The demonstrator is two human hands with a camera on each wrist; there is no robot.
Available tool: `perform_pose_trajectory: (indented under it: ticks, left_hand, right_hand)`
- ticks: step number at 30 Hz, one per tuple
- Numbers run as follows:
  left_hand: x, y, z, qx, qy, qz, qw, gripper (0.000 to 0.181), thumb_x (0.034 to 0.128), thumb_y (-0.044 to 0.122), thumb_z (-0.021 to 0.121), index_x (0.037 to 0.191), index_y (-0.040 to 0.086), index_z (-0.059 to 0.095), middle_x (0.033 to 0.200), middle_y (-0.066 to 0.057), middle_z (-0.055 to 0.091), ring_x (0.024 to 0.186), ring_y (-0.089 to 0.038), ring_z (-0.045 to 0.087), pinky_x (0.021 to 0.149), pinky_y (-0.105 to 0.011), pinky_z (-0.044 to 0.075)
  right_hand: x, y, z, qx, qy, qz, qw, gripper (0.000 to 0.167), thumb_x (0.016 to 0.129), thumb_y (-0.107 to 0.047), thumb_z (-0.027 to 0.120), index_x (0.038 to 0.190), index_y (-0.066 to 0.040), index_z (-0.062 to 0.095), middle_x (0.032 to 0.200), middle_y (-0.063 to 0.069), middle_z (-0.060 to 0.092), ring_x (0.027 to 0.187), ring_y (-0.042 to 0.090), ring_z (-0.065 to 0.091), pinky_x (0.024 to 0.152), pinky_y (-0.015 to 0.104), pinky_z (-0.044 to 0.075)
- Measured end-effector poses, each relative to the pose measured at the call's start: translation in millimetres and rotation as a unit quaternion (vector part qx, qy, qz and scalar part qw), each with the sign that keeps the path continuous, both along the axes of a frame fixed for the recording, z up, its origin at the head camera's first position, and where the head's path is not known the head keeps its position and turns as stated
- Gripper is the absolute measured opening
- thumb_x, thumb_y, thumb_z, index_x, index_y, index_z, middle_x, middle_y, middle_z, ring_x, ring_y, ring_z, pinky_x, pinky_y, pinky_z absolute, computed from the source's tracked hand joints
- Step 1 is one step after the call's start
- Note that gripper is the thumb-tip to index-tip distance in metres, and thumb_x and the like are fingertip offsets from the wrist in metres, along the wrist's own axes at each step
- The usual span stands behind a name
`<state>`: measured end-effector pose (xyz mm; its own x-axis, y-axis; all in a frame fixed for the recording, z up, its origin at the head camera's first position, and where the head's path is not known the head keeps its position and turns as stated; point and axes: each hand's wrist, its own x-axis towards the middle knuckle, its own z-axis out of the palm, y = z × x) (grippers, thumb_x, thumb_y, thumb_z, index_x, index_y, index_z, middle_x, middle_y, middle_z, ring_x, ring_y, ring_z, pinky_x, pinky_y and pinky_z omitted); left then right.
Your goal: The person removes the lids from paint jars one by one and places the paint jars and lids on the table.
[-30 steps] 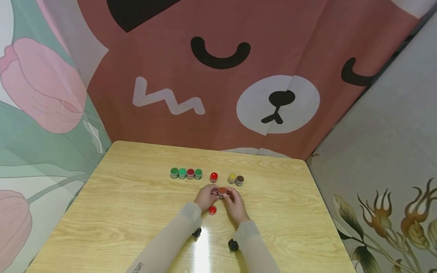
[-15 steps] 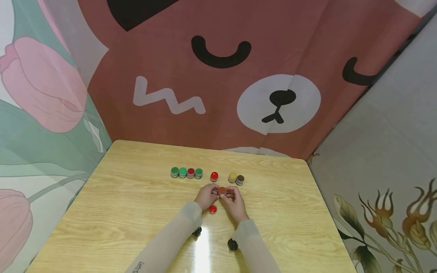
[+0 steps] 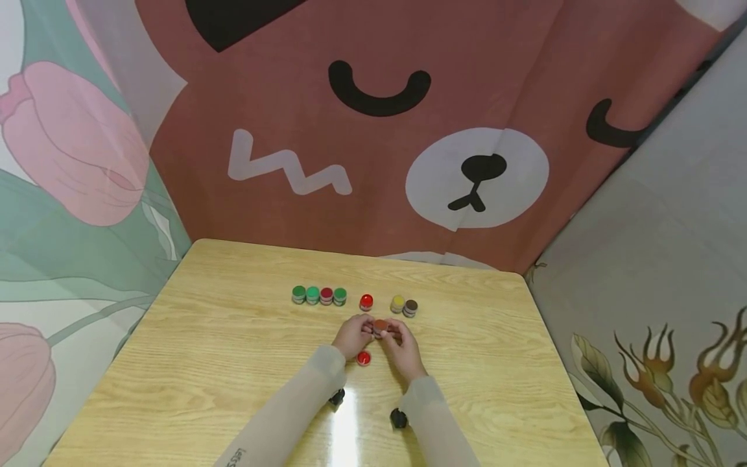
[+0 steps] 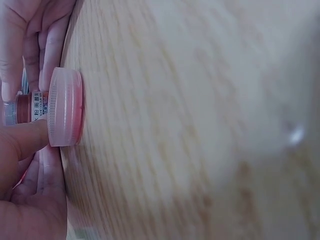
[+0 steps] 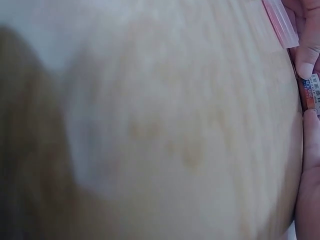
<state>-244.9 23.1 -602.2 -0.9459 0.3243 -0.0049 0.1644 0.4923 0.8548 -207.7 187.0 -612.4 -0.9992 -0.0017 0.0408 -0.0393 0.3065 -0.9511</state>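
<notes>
A small paint jar (image 3: pixel 380 326) with an orange-brown top is held between both hands at mid-table. From the left, my left hand (image 3: pixel 353 335) grips it; its thumb lies along the printed label in the left wrist view. My right hand (image 3: pixel 403 349) pinches the jar from the other side with thumb and fingers. Below the jar in the head view, a red ridged lid (image 3: pixel 364 358) lies on the wooden table (image 3: pixel 233 363), apart from the fingers. The lid (image 4: pixel 66 107) looks large in the left wrist view. Much of the jar's lower part is hidden by the hands.
Beyond the hands stand several jars (image 3: pixel 312 296) with green and dark red tops in a row. A bright red jar (image 3: pixel 366 301) stands alone. Right of it are a yellow jar (image 3: pixel 397 303) and a brown jar (image 3: pixel 410 308). A bear-print curtain (image 3: pixel 280 220) hangs behind the table.
Half a second ago the jar's top faced the head camera more fully; now it leans back and some of its side shows. The right thumb has shifted slightly. The lid and other jars stay put.
</notes>
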Motion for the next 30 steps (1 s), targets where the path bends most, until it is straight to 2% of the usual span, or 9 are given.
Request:
perform_pose_trajectory:
  ticks: [4, 8, 11, 14, 17, 19, 24, 30]
  left_hand:
    - [0.2, 0.7, -1.0, -0.004, -0.001, -0.001, 1.0, 0.027, 0.0909, -0.002, 0.071, 0.117, 0.0, 0.066, 0.104, -0.009, 0.063, 0.095, -0.022, 0.063, 0.086, -0.036, 0.056]
    - [0.3, 1.7, -1.7, -0.002, -0.003, -0.003, 1.0, 0.026, 0.0906, -0.003, 0.071, 0.116, 0.0, 0.066, 0.103, -0.009, 0.063, 0.096, -0.023, 0.063, 0.086, -0.036, 0.057]
    - [-0.2, 2.2, -2.4, -0.003, 0.006, -0.005, 1.0, 0.026, 0.0901, -0.004, 0.071, 0.116, -0.002, 0.065, 0.103, -0.011, 0.063, 0.095, -0.023, 0.065, 0.086, -0.035, 0.058]
    - [-1.2, 2.1, -2.8, -0.004, 0.018, -0.002, 0.9998, 0.025, 0.0898, -0.004, 0.071, 0.114, -0.002, 0.065, 0.103, -0.011, 0.063, 0.094, -0.024, 0.065, 0.085, -0.035, 0.058]
    - [-1.4, 1.8, -1.7, 0.0, 0.018, 0.003, 0.9998, 0.023, 0.0904, -0.003, 0.071, 0.113, -0.002, 0.066, 0.103, -0.011, 0.063, 0.094, -0.024, 0.065, 0.085, -0.037, 0.058]
    - [-0.8, 1.2, -0.8, 0.001, 0.02, -0.001, 0.9998, 0.022, 0.0903, -0.003, 0.071, 0.112, -0.002, 0.066, 0.102, -0.011, 0.063, 0.094, -0.024, 0.065, 0.084, -0.036, 0.058]
    - [1.5, 0.3, 0.6, 0.012, 0.024, -0.01, 0.9996, 0.019, 0.0901, -0.005, 0.071, 0.109, -0.002, 0.066, 0.102, -0.012, 0.063, 0.094, -0.025, 0.066, 0.084, -0.035, 0.059]
    - [1.5, 1.1, -1.1, 0.013, 0.026, -0.003, 0.9996, 0.02, 0.0888, -0.006, 0.071, 0.108, -0.002, 0.066, 0.1, -0.011, 0.062, 0.092, -0.024, 0.066, 0.083, -0.034, 0.059]
  right_hand:
    - [2.5, 1.0, 0.5, 0.004, -0.004, -0.002, 1.0, 0.035, 0.104, -0.02, 0.059, 0.133, -0.002, 0.058, 0.125, 0.016, 0.064, 0.108, 0.022, 0.059, 0.094, 0.032, 0.05]
    - [4.3, 2.5, 1.0, -0.035, -0.017, -0.023, 0.999, 0.033, 0.105, -0.015, 0.056, 0.134, 0.001, 0.055, 0.126, 0.02, 0.061, 0.105, 0.02, 0.061, 0.09, 0.026, 0.053]
    - [4.2, 3.6, 4.4, -0.041, 0.009, -0.047, 0.998, 0.025, 0.104, -0.009, 0.058, 0.126, 0.001, 0.06, 0.124, 0.018, 0.061, 0.104, 0.021, 0.063, 0.089, 0.023, 0.054]
    - [1.3, 4.2, 10.5, 0.001, 0.078, -0.043, 0.996, 0.017, 0.099, 0.0, 0.063, 0.114, 0.001, 0.068, 0.121, 0.017, 0.062, 0.11, 0.027, 0.063, 0.094, 0.026, 0.055]
    - [-3.1, 4.7, 14.9, 0.054, 0.147, -0.01, 0.9876, 0.017, 0.092, 0.008, 0.066, 0.108, 0.003, 0.072, 0.122, 0.018, 0.063, 0.116, 0.034, 0.062, 0.098, 0.034, 0.055]
    - [-5.5, 4.7, 16.4, 0.093, 0.171, 0.013, 0.9807, 0.02, 0.089, 0.01, 0.069, 0.107, 0.003, 0.073, 0.122, 0.017, 0.064, 0.116, 0.035, 0.062, 0.099, 0.038, 0.054]
    - [-8.1, 3.4, 17.4, 0.168, 0.192, 0.046, 0.9659, 0.023, 0.086, 0.007, 0.076, 0.107, 0.0, 0.075, 0.114, 0.01, 0.068, 0.111, 0.029, 0.064, 0.098, 0.038, 0.055]
    - [-8.4, 1.0, 19.2, 0.185, 0.194, 0.044, 0.9623, 0.023, 0.083, 0.007, 0.078, 0.106, 0.0, 0.075, 0.111, 0.009, 0.069, 0.108, 0.027, 0.064, 0.098, 0.038, 0.055]
